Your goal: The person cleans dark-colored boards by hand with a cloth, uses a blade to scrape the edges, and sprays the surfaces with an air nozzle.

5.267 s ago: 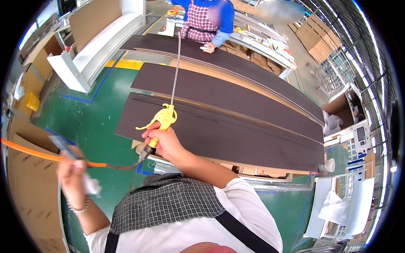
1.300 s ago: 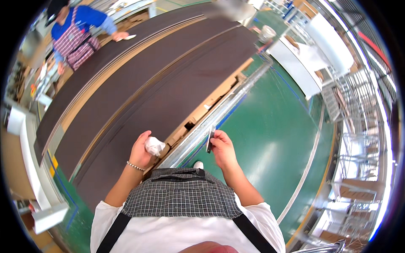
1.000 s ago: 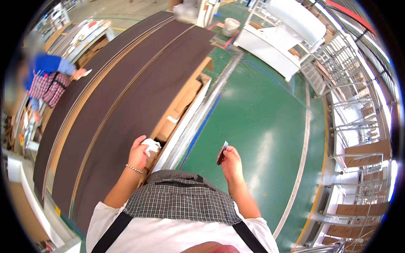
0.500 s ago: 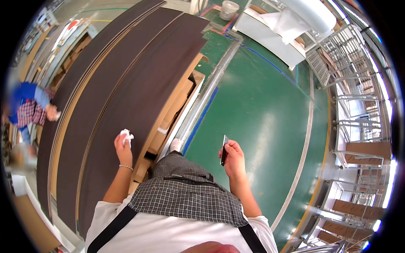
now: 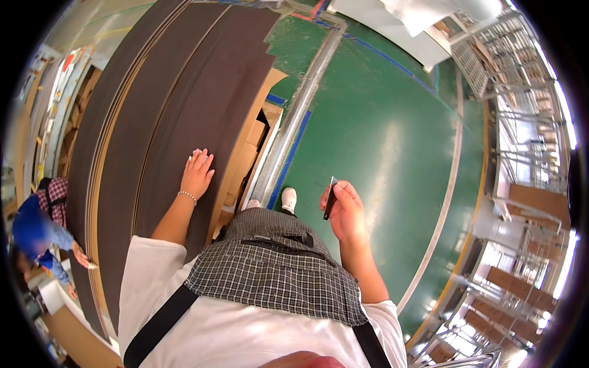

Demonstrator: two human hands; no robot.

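My left hand lies flat on the long dark brown panel beside me, its fingers stretched out. Small white patches show at the fingertips; whether they are nails or an edge of the white cloth, I cannot tell. Over the green floor, my right hand is closed around a slim black utility knife. The knife stands nearly upright, its short silvery tip pointing up and away from me.
More dark panels lie side by side to the left. Beyond them a co-worker in blue reaches to the panel edge. Open cardboard boxes sit below the near panel edge. Metal racks line the right side; a metal floor strip runs ahead.
My left hand has moved forward and flattened onto the panel; the crumpled white cloth it held is no longer plainly visible. My right hand has risen slightly, still with the knife. The co-worker leans lower.
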